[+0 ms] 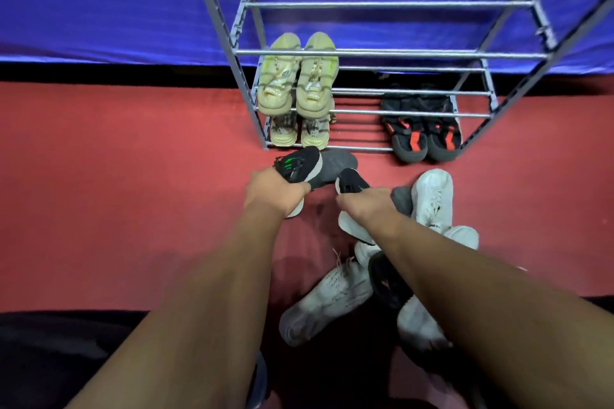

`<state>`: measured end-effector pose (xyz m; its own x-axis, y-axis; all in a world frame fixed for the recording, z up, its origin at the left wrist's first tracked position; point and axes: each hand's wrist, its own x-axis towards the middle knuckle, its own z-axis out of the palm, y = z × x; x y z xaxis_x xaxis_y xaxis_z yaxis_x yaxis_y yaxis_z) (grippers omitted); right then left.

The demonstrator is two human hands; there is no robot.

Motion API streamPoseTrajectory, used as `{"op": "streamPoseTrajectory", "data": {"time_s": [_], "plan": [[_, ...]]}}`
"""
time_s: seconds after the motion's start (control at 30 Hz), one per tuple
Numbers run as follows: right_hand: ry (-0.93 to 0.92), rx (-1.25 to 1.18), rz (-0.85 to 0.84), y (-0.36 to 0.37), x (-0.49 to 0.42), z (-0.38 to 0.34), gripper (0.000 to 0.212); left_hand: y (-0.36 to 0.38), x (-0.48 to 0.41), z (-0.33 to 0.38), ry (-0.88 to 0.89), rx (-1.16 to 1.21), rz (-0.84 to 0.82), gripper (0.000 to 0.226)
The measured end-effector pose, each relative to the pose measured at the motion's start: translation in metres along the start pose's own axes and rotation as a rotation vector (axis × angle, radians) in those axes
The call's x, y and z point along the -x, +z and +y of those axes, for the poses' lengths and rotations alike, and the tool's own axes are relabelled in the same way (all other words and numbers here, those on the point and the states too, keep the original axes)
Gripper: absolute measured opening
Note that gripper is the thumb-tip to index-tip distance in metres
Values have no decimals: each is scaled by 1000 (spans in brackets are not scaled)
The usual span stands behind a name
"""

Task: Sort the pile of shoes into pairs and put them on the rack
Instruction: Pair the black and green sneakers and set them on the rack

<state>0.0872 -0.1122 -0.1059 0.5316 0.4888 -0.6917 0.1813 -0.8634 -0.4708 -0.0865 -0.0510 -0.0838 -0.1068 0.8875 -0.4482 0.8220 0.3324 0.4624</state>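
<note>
On the red carpet [116,159], w/ a wide bare stretch lying open at far left, the left hand [274,191] is closing around the heel end of a black-and-grey sneaker w/ green stripes [307,164], fingers wrapped tight, toe pointing toward the rack's front edge. Just right of it, the right hand [365,201] is curling over a second black-and-grey sneaker [352,181]; the grip looks closed on it, though the fingers are mostly hidden under the hand. Both shoes are sitting just short of the grey metal rack [365,52], near its lowest front bar.

On the rack, at the left end, two pairs of beige sneakers are resting: one pair [297,76] on a higher tier, another pair [299,131] below it. The mid section of the tiers is lying open between them and a black-and-red pair [422,136] at the bottom right, toes poking past the front bar.

Further right & nearer the person, the pile is crowding the floor: a white sneaker [432,196] touching the right hand's shoe, another white sneaker [329,299] lying tilted, plus a dark shoe [387,279] partly hidden under the right forearm. A blue cloth [99,3] is edging the carpet behind.
</note>
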Motion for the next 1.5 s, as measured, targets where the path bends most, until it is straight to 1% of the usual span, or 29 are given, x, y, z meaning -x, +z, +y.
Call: {"op": "streamPoseTrajectory", "data": {"time_s": [0.1, 0.17, 0.2, 0.23, 0.3, 0.4, 0.47, 0.53, 0.6, 0.63, 0.7, 0.77, 0.83, 0.9, 1.0, 1.07, 1.13, 1.23, 1.3, 1.37, 1.5], "plan": [[-83, -76, 27, -34, 8, 5, 55, -2, 22, 20, 40, 77, -25, 63], [-136, -64, 59, -50, 15, 9, 44, -4, 33, 34, 52, 131, -78, 41], [-154, -45, 68, -58, 18, 10, 41, -5, 34, 41, 54, 145, -120, 34], [-173, -11, 70, -65, 23, 8, 40, -6, 36, 47, 54, 147, -160, 34], [-191, 36, 90, -78, 33, 3, 44, -11, 41, 64, 74, 138, -211, 41], [-223, 39, 133, -97, 46, -6, 55, -19, 49, 88, 143, 156, -192, 43], [-256, 36, 163, -112, 51, -12, 54, -24, 54, 102, 182, 185, -160, 44], [-278, 26, 198, -133, 53, -21, 58, -26, 54, 116, 205, 229, -137, 45], [-313, 46, 236, -158, 55, -31, 47, -27, 52, 128, 216, 282, -137, 46], [-335, 57, 265, -170, 54, -34, 44, -27, 51, 134, 224, 309, -140, 45], [-365, 65, 348, -190, 49, -38, 43, -24, 52, 143, 245, 347, -138, 39], [-371, 85, 437, -203, 37, -38, 51, -16, 48, 152, 271, 373, -119, 34], [-400, 65, 486, -208, 20, -35, 58, -5, 45, 158, 283, 393, -88, 32], [-451, 48, 498, -209, -1, -32, 56, 8, 39, 165, 294, 436, -54, 34], [-504, 39, 511, -208, -32, -25, 45, 30, 24, 178, 259, 505, -33, 46], [-528, 4, 503, -210, -48, -25, 39, 47, 7, 190, 270, 488, -4, 61], [-543, -10, 467, -212, -70, -27, 37, 60, -9, 203, 284, 453, 32, 73], [-543, 8, 463, -213, -105, -37, 39, 75, -26, 222, 320, 399, 44, 64], [-543, 34, 460, -214, -124, -44, 42, 85, -41, 231, 365, 356, 70, 70], [-545, 74, 455, -215, -140, -50, 51, 96, -56, 241, 392, 316, 107, 75], [-535, 89, 500, -215, -167, -58, 58, 119, -74, 267, 427, 258, 174, 70]]}}
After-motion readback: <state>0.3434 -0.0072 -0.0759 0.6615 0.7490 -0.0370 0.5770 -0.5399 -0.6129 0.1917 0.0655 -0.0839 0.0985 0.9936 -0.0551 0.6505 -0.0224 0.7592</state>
